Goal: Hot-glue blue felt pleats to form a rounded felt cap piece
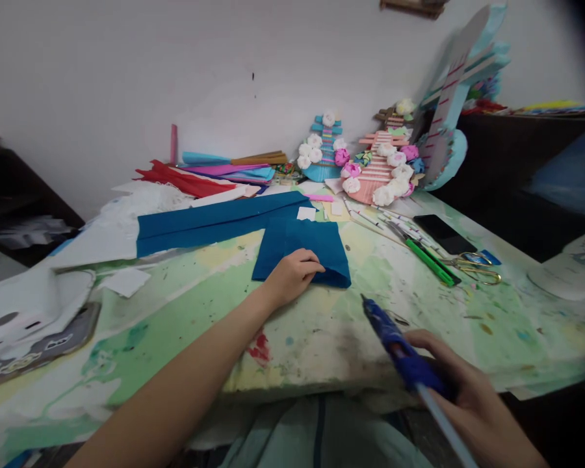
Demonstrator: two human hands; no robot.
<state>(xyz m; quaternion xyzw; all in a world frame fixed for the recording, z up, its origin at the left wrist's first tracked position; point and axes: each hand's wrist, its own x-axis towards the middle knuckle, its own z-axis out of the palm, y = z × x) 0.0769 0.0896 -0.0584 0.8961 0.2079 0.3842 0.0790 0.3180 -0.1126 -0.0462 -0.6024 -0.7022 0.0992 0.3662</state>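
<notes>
A piece of dark blue crepe paper lies on the paint-stained table. My left hand rests on its near edge, fingers curled and pinching the paper there. Close to the front edge of the table, my right hand is wrapped round a blue glue gun. The nozzle points up and left, a short way from the paper's near right corner. A pale glue stick sticks out of its back end. Behind the piece lies a longer folded strip of the same blue paper.
Scissors, a green cutter knife, a black phone and several markers lie at the right. Flower-decorated guitar-like crafts stand at the back. Rolls of coloured paper lie back left, and a white cat-shaped piece near left.
</notes>
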